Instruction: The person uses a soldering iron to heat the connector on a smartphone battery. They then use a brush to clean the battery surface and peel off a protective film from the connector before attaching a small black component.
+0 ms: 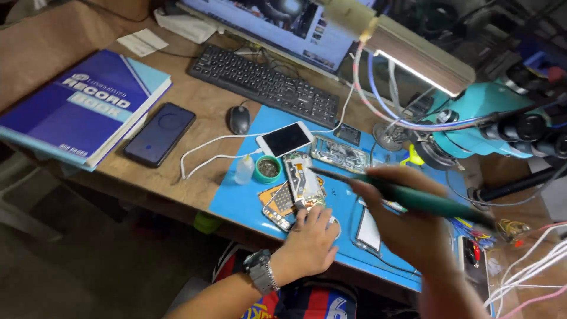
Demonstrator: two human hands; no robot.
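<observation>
My left hand [311, 236] lies flat, fingers spread, pinning the opened phone [298, 188] on the blue mat [245, 201] near the table's front edge. My right hand [404, 221] grips a green soldering iron [413, 197] (blurred), tip above the phone.

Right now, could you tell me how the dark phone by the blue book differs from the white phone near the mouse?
The dark phone has a black body and lies on bare wood; the white phone has a white frame and lies on the blue mat. A white cable reaches the white phone; none shows at the dark phone. Both lie flat, screens dark.
</observation>
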